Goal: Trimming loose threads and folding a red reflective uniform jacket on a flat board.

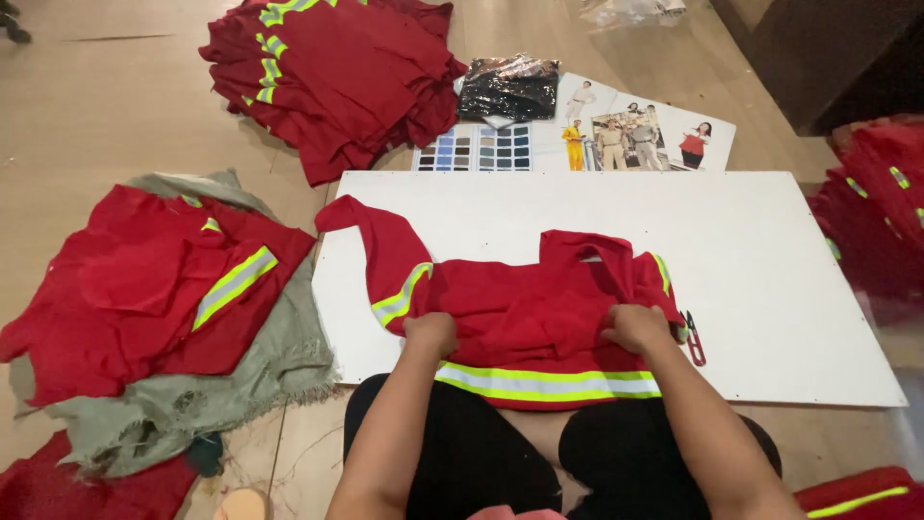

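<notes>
Shirt: a red shirt (539, 308) with reflective stripes is lying at centre frame on the white board (770, 250) — soft, light, likely to slump.
Left hand (430, 332): fingers closing on bunched cloth.
Right hand (637, 327): pinching a fold likewise.
Best hold: probably the stiffer striped hem — it should slip less.
Nearby: red snips (694, 339), lower right.

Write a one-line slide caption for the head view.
Both hands, left hand and right hand, grip a red reflective-striped shirt on a white board.
</notes>
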